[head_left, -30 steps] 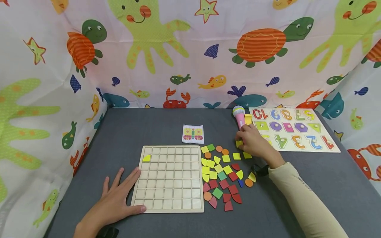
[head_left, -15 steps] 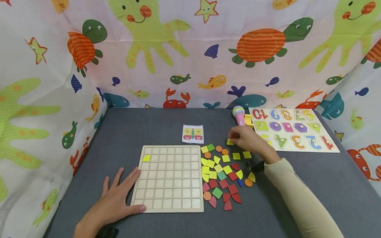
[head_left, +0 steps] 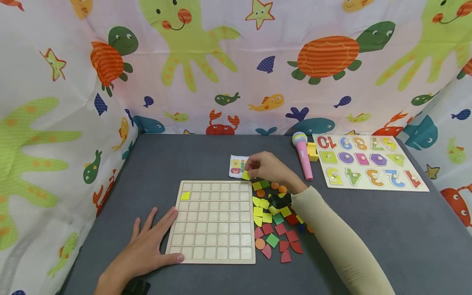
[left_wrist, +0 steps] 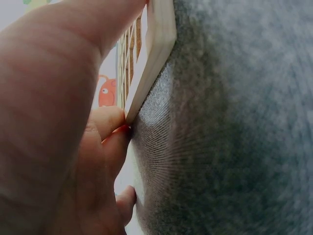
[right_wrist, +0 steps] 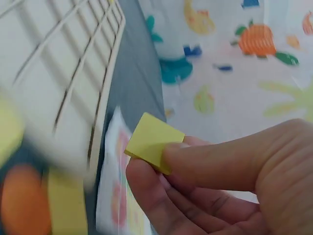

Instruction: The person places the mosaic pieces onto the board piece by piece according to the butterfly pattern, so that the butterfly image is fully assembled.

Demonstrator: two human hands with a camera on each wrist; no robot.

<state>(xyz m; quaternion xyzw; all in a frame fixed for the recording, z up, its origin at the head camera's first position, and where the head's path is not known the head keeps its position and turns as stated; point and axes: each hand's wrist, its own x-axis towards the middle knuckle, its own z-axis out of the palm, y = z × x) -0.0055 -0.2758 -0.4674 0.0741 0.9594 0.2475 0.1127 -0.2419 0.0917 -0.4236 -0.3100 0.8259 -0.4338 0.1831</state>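
Observation:
My right hand (head_left: pixel 271 169) pinches a yellow square tile (right_wrist: pixel 154 141) between thumb and fingers, over the near right part of a small butterfly pattern card (head_left: pixel 236 165). My left hand (head_left: pixel 145 246) lies spread at the left side of a wooden grid board (head_left: pixel 210 222), its thumb on the front left corner and a fingertip along the left edge. One yellow square tile (head_left: pixel 185 196) sits in a cell of the board's second row, near the left. Along the board's right side lie loose tiles in yellow, red, green and orange, partly hidden under the right wrist.
A pink toy microphone (head_left: pixel 303 157) lies at the back right beside a yellow block (head_left: pixel 312 152). Right of them is a number and shape puzzle board (head_left: pixel 372 164). A printed sea-animal curtain (head_left: pixel 206 61) surrounds the table's back and sides.
My right hand has moved left from beside the microphone to the pattern card, carrying the yellow tile. The left hand stays at the board. The head view has shifted slightly.

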